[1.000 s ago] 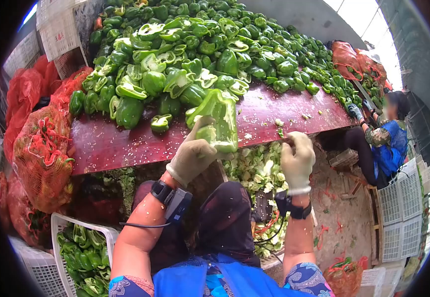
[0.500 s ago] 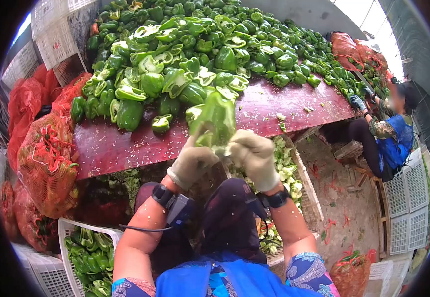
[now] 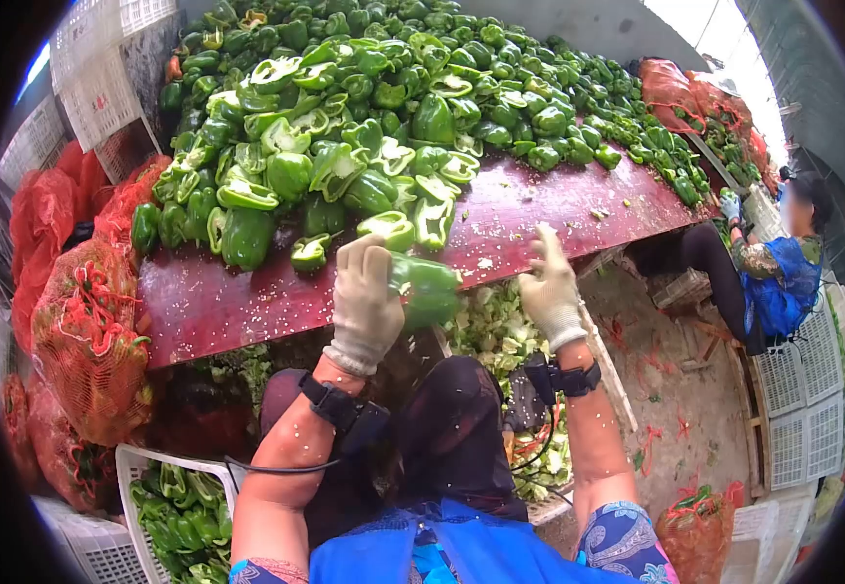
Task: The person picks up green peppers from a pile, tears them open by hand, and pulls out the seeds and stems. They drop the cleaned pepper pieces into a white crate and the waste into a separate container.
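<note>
My left hand, in a pale knit glove, is closed on a green bell pepper. The pepper is smeared by motion and lies sideways, just off the front edge of the red board. To its right, my gloved right hand is apart from the pepper, its fingers spread and nothing plainly visible in them. Beyond both hands rises a large pile of green bell peppers, with several cut ones showing pale insides. One cut pepper half rests at the pile's near edge.
A white crate of peppers stands at lower left, near red mesh sacks. Pale green scraps lie below the board's edge. A co-worker in blue sits at the right by stacked crates.
My right hand has come off the pepper, moved right and opened. My left hand has shifted left with the pepper, which has gone from upright to sideways and lower.
</note>
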A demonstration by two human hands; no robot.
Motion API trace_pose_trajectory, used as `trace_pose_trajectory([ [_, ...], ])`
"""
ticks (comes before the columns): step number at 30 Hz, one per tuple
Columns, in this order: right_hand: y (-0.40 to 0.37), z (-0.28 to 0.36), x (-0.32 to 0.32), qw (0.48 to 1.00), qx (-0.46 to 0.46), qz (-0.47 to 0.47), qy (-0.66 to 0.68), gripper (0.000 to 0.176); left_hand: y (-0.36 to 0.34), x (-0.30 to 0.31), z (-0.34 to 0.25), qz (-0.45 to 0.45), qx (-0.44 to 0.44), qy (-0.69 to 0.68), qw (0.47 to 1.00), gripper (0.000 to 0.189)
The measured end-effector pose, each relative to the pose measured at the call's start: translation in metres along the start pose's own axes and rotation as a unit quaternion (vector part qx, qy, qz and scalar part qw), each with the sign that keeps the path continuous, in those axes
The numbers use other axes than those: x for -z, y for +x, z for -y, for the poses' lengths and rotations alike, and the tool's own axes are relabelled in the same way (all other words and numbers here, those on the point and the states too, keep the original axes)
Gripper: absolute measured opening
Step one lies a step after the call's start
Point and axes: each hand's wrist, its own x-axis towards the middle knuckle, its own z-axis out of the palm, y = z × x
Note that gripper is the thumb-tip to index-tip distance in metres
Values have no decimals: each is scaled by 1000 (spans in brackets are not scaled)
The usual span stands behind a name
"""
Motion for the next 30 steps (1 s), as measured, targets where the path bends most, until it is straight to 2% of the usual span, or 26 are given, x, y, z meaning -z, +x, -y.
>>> trace_pose_trajectory([
  [2, -8, 15, -23, 988, 97, 117, 13, 66, -13, -18, -11, 64, -2, -63, 996, 28],
  [3, -22, 29, -41, 973, 182, 138, 28, 62, -23, -29, -19, 97, -3, -94, 991, 27],
  [4, -35, 44, -60, 950, 264, 161, 46, 58, -31, -39, -20, 71, -35, -105, 991, 25],
  [5, -34, 33, -74, 956, 254, 138, 42, 49, -37, -36, -16, 91, 15, -129, 987, 22],
  [6, -29, 36, -69, 955, 147, 200, 163, 47, -33, -26, -13, 118, 138, -175, 968, 19],
  [7, -22, 36, -58, 925, 34, 257, 278, 46, -26, -16, -10, 143, 259, -218, 930, 17],
  [8, -13, 23, -56, 941, 66, 231, 239, 50, -27, -19, 3, 64, 281, -258, 922, 13],
  [9, -10, 21, -45, 929, 4, 262, 263, 60, -24, -16, 8, 49, 332, -284, 898, 15],
  [11, -22, 45, -16, 886, -20, 347, 309, 74, -26, -16, 20, 53, 406, -265, 873, 16],
  [12, -25, 44, -19, 911, 120, 318, 235, 78, -27, -17, 23, 55, 418, -263, 868, 17],
  [14, -32, 48, -29, 933, 250, 223, 130, 65, -28, -21, 23, 63, 441, -261, 856, 18],
  [15, -35, 49, -33, 936, 303, 162, 74, 59, -25, -16, 21, 80, 485, -336, 803, 20],
  [17, -33, 31, -45, 962, 216, 152, 68, 42, -13, 3, 14, 112, 555, -477, 672, 23],
  [19, -28, 30, -39, 957, 59, 152, 240, 16, -10, 11, 21, 132, 552, -556, 608, 23],
  [20, -28, 32, -35, 954, 43, 149, 256, 16, -27, -3, 47, 145, 357, -472, 793, 18],
  [22, -27, 38, -26, 957, 42, 127, 259, 17, -19, -2, 41, 110, 307, -430, 842, 22],
  [23, -28, 41, -23, 961, 53, 107, 248, 17, -16, 2, 38, 75, 466, -491, 733, 28],
  [24, -29, 44, -21, 965, 63, 87, 238, 17, -7, 11, 28, 39, 606, -529, 593, 34],
  [27, -31, 52, -20, 962, 115, -14, 249, 18, -14, 6, 45, -48, 635, -542, 548, 44],
  [28, -35, 65, -22, 964, 200, -107, 138, 18, -12, 2, 41, -90, 627, -551, 544, 48],
  [29, -40, 71, -37, 956, 265, -75, 103, 19, -12, -4, 31, -75, 617, -576, 531, 59],
  [30, -48, 77, -58, 941, 328, -44, 68, 19, -24, -10, 37, -20, 562, -691, 454, 66],
])
